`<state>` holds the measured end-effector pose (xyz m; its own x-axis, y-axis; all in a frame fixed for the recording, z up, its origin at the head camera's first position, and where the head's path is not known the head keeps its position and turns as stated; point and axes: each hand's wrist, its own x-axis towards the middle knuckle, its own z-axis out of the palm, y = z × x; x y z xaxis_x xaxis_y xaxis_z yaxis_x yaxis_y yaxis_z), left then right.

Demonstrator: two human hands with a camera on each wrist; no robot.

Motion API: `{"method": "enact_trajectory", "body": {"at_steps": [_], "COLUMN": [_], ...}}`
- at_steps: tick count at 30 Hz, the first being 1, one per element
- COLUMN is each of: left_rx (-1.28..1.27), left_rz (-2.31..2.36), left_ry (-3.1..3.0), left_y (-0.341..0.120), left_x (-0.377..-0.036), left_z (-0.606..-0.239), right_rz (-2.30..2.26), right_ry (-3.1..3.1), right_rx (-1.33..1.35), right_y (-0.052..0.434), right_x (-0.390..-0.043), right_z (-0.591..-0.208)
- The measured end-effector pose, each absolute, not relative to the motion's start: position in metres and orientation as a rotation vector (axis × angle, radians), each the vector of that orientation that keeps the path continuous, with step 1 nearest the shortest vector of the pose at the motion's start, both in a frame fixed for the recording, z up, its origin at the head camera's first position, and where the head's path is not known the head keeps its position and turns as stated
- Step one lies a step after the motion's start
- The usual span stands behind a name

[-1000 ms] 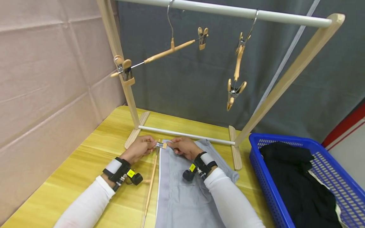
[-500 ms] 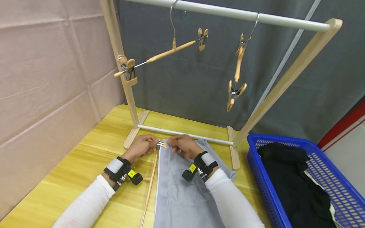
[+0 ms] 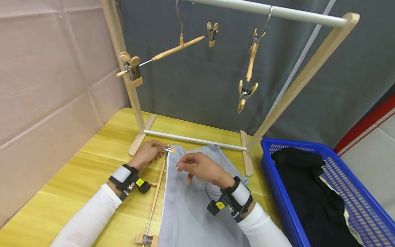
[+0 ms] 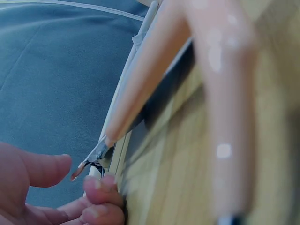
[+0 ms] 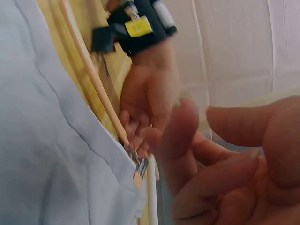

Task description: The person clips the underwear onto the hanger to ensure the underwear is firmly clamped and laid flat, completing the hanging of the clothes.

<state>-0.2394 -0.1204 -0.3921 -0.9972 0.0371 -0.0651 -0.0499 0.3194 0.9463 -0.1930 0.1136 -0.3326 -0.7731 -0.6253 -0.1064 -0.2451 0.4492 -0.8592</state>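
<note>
A light grey garment [image 3: 194, 212] lies on the table, its banded edge alongside a clip hanger [image 3: 156, 195] with a wooden-looking bar. At the far corner of that edge, the hanger's far clip [image 3: 170, 150] sits over the cloth. My left hand [image 3: 148, 152] pinches at this clip's handles; in the left wrist view the thumb [image 4: 51, 169] lies beside one handle and the fingertips [image 4: 101, 187] by the other. My right hand [image 3: 200, 168] hovers over the garment, fingers loosely curled and holding nothing. The hanger's near clip [image 3: 146, 240] lies by the band at the bottom edge.
A wooden rack with a white top rail [image 3: 277, 12] stands behind, its lower bar [image 3: 194, 140] just beyond the hands. Two clip hangers hang from it, one left [image 3: 177, 49] and one right [image 3: 251, 63]. A blue basket [image 3: 279, 192] with black cloth [image 3: 311, 195] stands right.
My right hand has left the clip and garment corner, moving right and nearer to me. The left hand stays at the clip. The head view has tilted down, showing the hanger's near clip.
</note>
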Motion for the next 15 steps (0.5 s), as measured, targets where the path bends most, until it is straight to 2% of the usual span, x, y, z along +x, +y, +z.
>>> {"method": "enact_trajectory", "body": {"at_steps": [9, 15], "left_rx": [-0.011, 0.115], "left_rz": [1.767, 1.417], "left_ry": [2.433, 2.728], "left_y": [-0.131, -0.127], "left_x": [-0.230, -0.210], "left_z": [-0.388, -0.377], "right_rz": [-1.026, -0.833], "right_ry": [2.301, 2.287], "right_rx": [-0.936, -1.173], "right_y": [0.119, 0.118], "right_x": [-0.154, -0.144], "right_z": [-0.339, -0.349]}}
